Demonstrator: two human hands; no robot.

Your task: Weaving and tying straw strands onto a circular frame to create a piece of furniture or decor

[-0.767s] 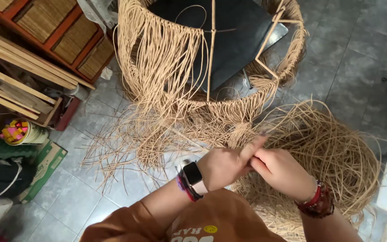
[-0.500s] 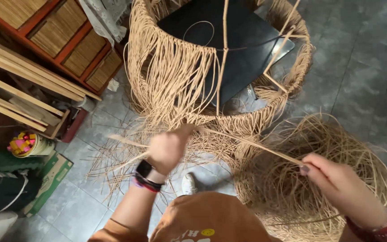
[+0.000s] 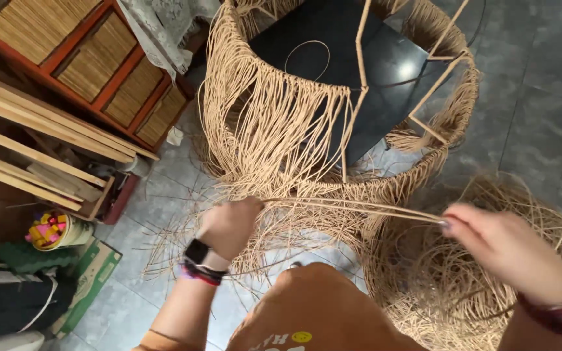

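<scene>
Between left hand [image 3: 229,224] and right hand [image 3: 508,250] stretch taut rattan strands [image 3: 352,207].

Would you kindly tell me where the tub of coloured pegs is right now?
In the head view, the tub of pegs stands on the floor at the far left, below the wooden slats and left of the left hand.

hands [image 3: 229,224] apart, strand [image 3: 359,208] seemingly pulled taut
</scene>
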